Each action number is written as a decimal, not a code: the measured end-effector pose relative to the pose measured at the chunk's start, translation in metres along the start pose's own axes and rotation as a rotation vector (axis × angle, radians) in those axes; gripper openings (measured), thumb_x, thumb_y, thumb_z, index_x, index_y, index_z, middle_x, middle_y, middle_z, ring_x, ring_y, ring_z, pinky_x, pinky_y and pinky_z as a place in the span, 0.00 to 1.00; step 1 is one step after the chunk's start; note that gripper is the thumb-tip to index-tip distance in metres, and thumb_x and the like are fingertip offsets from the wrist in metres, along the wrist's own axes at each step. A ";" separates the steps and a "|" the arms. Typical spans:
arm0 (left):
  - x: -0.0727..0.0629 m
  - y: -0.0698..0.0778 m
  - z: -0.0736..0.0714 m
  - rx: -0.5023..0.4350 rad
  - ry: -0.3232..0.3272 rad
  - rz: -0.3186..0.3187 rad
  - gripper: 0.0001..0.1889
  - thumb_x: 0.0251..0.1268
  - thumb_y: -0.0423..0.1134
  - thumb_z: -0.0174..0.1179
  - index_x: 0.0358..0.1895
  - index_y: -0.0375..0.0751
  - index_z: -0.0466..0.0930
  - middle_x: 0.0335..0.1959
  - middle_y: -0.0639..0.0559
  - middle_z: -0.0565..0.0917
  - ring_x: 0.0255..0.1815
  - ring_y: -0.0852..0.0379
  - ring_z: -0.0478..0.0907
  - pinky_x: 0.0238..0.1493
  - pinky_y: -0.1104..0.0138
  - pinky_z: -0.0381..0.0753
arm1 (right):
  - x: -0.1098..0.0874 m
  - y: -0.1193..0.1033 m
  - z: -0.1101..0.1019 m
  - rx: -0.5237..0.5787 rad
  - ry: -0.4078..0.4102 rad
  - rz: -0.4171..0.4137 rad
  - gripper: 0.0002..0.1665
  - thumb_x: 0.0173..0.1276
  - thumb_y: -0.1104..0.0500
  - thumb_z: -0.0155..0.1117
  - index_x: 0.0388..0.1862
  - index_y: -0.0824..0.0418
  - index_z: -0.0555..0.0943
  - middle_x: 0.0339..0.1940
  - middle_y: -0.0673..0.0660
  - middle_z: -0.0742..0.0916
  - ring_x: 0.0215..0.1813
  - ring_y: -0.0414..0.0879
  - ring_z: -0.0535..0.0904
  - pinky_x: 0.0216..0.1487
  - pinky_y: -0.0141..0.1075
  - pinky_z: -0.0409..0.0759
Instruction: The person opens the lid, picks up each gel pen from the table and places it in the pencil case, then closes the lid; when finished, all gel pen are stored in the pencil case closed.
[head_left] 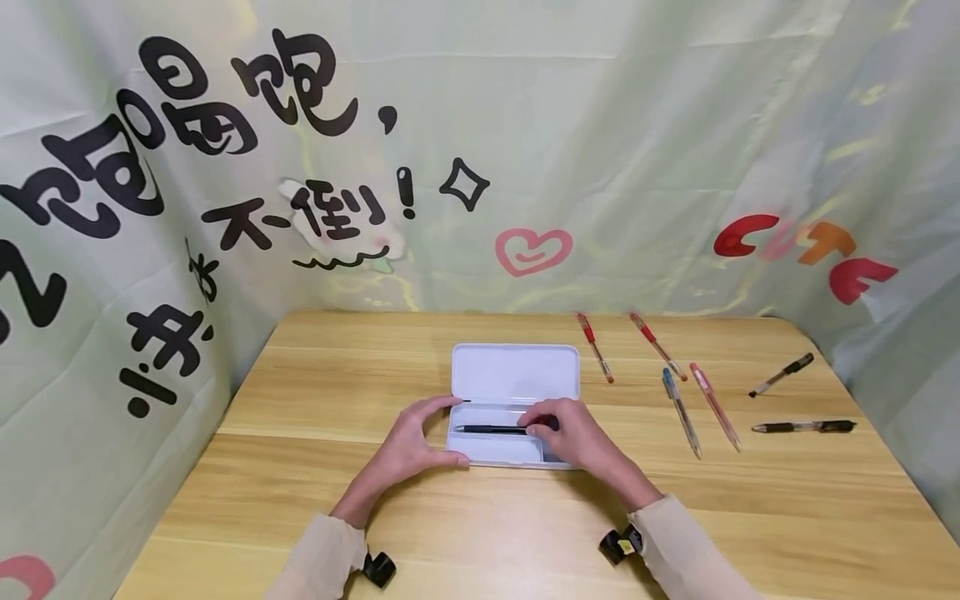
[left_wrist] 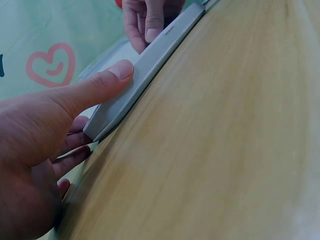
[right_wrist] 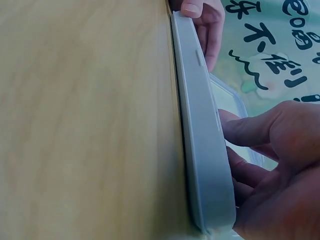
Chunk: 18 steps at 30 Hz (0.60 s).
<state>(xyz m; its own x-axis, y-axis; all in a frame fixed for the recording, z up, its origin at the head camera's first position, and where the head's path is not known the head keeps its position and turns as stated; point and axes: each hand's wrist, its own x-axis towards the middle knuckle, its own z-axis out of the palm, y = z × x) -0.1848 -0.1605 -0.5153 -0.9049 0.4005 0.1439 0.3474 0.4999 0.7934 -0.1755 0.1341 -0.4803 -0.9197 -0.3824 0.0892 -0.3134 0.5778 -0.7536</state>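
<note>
A white pencil case (head_left: 495, 450) lies with its lid (head_left: 516, 372) tipped back on the table. My left hand (head_left: 408, 440) grips the case's left end, its thumb (left_wrist: 107, 85) against the front wall and its fingers at the back. Inside the long compartment is a black pen (head_left: 487, 429), tip to the left. My right hand (head_left: 573, 429) pinches that pen near its right end. In the right wrist view, the front wall of the case (right_wrist: 202, 130) hides the pen and the right fingertips.
Right of the case lie two red pens (head_left: 591, 337) (head_left: 656, 343), a blue pen (head_left: 681, 412), a pink pen (head_left: 715, 407) and two black pens (head_left: 780, 375) (head_left: 806, 427). A printed cloth (head_left: 637, 150) hangs behind the wooden table (head_left: 337, 358).
</note>
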 end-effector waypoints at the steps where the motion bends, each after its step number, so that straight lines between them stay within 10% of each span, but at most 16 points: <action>1: 0.000 0.000 0.000 0.000 0.001 -0.003 0.47 0.39 0.56 0.85 0.69 0.49 0.77 0.70 0.48 0.76 0.72 0.45 0.70 0.72 0.45 0.66 | 0.000 0.000 0.000 -0.001 -0.009 0.005 0.10 0.68 0.70 0.69 0.40 0.57 0.90 0.43 0.52 0.90 0.45 0.46 0.81 0.48 0.40 0.83; 18: 0.000 0.001 0.001 -0.008 0.006 -0.002 0.47 0.39 0.56 0.85 0.69 0.50 0.77 0.70 0.48 0.77 0.72 0.45 0.70 0.72 0.45 0.67 | -0.002 0.002 -0.005 0.023 -0.045 0.014 0.10 0.70 0.70 0.68 0.47 0.60 0.89 0.45 0.53 0.89 0.42 0.44 0.80 0.44 0.35 0.82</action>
<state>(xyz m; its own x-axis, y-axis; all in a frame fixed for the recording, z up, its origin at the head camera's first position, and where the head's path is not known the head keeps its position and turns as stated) -0.1839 -0.1597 -0.5150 -0.9072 0.3946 0.1457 0.3433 0.4947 0.7984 -0.1752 0.1400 -0.4784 -0.9123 -0.4065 0.0499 -0.2948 0.5671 -0.7691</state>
